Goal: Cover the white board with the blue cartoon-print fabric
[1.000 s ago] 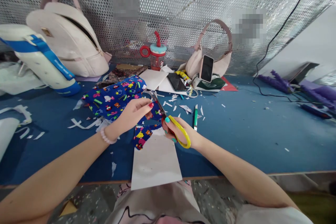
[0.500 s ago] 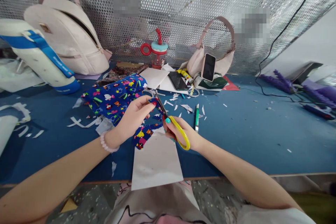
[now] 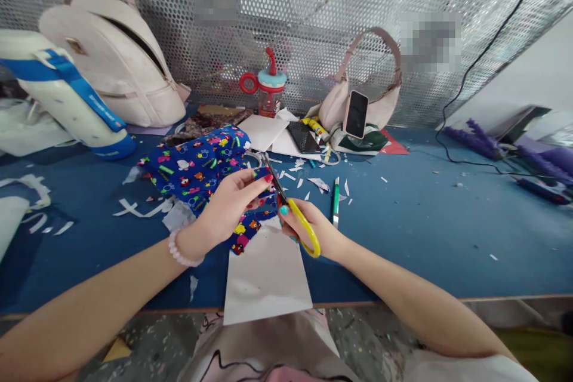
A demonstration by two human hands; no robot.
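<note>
L hand [image 3: 224, 206] pinches cloth [image 3: 261, 172], R hand [image 3: 320, 230] grips scissors [image 3: 310, 228], nr sheet's [image 3: 266, 280] far end; patch [image 3: 240, 240] at far L corner, rest bare; cut scraps [image 3: 319, 184] beyond.

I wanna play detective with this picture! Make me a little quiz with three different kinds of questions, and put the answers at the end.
1. True or false: the yellow-handled scissors are in the left hand.
2. What is between the backpack and the handbag?
A) a blue-and-white bottle
B) a cup with a red straw
C) a black cable
3. Fill in the blank: around the wrist of the left hand is a beaded ____.

Key: 1. False, they are in the right hand. 2. B. 3. bracelet.
</note>
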